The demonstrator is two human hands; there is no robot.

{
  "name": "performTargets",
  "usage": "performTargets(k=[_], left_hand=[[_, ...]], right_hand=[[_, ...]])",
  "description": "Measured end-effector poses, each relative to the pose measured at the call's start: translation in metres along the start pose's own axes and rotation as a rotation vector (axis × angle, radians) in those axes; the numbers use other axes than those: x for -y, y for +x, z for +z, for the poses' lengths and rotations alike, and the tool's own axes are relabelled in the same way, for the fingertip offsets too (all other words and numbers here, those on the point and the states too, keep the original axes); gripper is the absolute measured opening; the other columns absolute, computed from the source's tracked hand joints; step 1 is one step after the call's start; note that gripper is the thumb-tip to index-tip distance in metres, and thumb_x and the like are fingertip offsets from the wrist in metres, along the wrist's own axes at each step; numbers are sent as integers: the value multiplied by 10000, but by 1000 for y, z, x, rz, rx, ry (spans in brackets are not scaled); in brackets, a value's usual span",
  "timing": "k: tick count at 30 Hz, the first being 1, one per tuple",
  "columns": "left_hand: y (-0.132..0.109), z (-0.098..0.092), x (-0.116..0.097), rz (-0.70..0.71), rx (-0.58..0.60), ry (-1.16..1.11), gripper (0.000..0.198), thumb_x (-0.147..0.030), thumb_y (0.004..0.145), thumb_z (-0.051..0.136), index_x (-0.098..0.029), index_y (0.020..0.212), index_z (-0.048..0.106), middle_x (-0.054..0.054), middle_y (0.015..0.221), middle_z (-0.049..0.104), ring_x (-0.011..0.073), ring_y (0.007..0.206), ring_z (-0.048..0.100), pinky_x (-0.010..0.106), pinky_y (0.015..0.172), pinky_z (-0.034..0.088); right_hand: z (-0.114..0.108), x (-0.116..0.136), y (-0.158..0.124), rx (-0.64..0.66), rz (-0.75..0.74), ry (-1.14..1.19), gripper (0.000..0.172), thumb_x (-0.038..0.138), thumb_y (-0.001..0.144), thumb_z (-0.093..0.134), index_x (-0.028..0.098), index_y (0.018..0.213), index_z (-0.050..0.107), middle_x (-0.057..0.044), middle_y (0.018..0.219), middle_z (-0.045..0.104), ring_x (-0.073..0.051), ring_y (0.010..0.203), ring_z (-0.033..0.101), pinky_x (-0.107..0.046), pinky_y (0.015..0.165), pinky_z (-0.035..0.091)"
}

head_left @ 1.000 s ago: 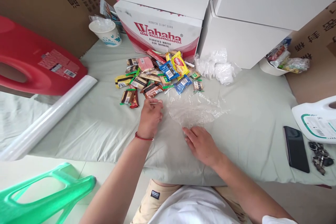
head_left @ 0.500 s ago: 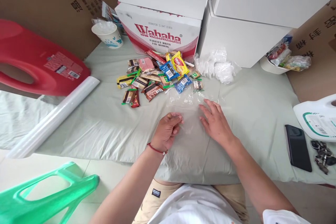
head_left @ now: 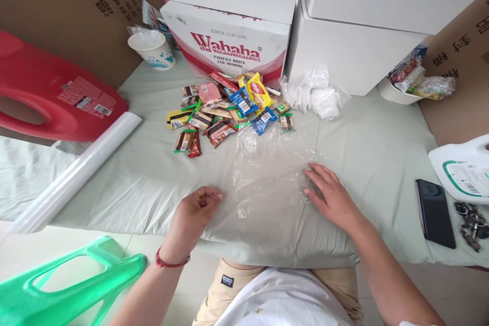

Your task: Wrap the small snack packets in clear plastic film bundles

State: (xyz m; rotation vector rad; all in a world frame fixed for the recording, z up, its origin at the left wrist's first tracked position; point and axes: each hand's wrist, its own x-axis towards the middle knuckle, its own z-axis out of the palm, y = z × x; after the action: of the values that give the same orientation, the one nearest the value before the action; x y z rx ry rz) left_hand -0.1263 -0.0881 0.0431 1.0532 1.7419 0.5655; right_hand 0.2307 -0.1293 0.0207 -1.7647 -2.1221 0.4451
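Note:
A clear plastic bag [head_left: 273, 173] lies spread and wrinkled on the cloth-covered surface [head_left: 153, 173]. My right hand [head_left: 336, 201] is open, fingers stretched out over the bag's right edge. Left of the bag is my left hand [head_left: 194, 216], wearing a red cord bracelet; its fingers are curled in and the thumb is against them. A gap shows between those fingertips and the bag's visible left edge, and nothing can be seen in them. Beyond the bag is a pile of small wrapped snacks [head_left: 219, 132], among them a yellow packet [head_left: 259, 92] and blue packets [head_left: 263, 120].
White crumpled plastic bundles [head_left: 324, 102] sit by the white boxes. A Wahaha carton [head_left: 229, 43] stands behind the snacks. At left are a plastic roll [head_left: 80, 173], a red jug [head_left: 57, 91] and a green stool [head_left: 76, 280]. A phone [head_left: 435, 213] and keys [head_left: 471, 226] lie at right.
My left hand has moved left and nearer to me, away from the bag's middle. My right hand has shifted right and closer. The bag now lies more spread out.

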Motion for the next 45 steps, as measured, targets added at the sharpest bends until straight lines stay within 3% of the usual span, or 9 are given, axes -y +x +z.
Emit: performTargets(k=[4,9,14,18,23,26,33,39,45], left_hand=[[-19,-3,-28,361,-431,267,226,-423,879,622,-210,910,691,7,738,673,152,612,577,265,584,445],[-4,57,-74,952,-216,423,295,-362,1027,494,-190,1041,733,105,1100,766,237,1091,681,387,977,532],[65,95,-64,793,-124,797,473,-381,1061,394,-175,1418,625,148,1583,528,325,1489,455,597,1236,310],[91,91,-43,795,-121,884,559,-402,1080,308,-209,1584,451,108,1687,377,285,1571,333,638,1287,144],[89,89,-44,813,-113,881,569,-415,1078,291,-214,1586,451,105,1688,373,279,1573,332,639,1286,137],[89,88,-46,828,-106,867,555,-418,1070,324,-222,1565,482,109,1674,401,288,1562,355,639,1282,160],[93,83,-44,836,-92,826,544,-413,1068,344,-208,1545,507,105,1663,421,283,1550,375,634,1280,184],[92,83,-41,847,-83,780,547,-432,1083,302,-225,1549,500,82,1678,400,258,1564,347,611,1299,151],[93,83,-39,855,-69,760,540,-364,1091,254,-214,1558,480,82,1677,404,249,1563,343,637,1287,162]], right_hand=[[-13,22,16,-132,-97,47,449,395,1057,511,265,1482,573,-108,1588,507,-302,1490,440,-563,1197,452],[19,61,21,141,-271,7,535,394,1062,495,181,1552,499,-141,1662,409,-310,1571,325,-559,1268,364],[35,72,-15,398,-373,85,585,449,1030,563,186,1549,501,-127,1677,388,-309,1590,284,-595,1315,220],[4,55,-9,442,-350,342,485,467,1030,562,209,1437,611,-140,1522,584,-257,1452,507,-476,1233,408],[-20,35,109,24,-15,308,325,401,1041,487,228,1222,695,-95,1153,750,-218,1011,716,-353,896,583],[-9,38,204,-165,10,167,310,310,985,503,190,1213,677,-109,1129,743,-261,1024,692,-410,952,549],[19,60,320,-127,193,-72,398,347,869,700,122,1195,664,-199,1195,713,-333,1084,660,-462,949,532],[-23,32,260,-405,158,332,346,459,851,705,161,1025,721,-75,984,736,-222,885,667,-359,839,551],[-72,16,154,409,174,631,464,587,828,770,202,1089,777,-58,978,738,-213,851,698,-301,721,564]])
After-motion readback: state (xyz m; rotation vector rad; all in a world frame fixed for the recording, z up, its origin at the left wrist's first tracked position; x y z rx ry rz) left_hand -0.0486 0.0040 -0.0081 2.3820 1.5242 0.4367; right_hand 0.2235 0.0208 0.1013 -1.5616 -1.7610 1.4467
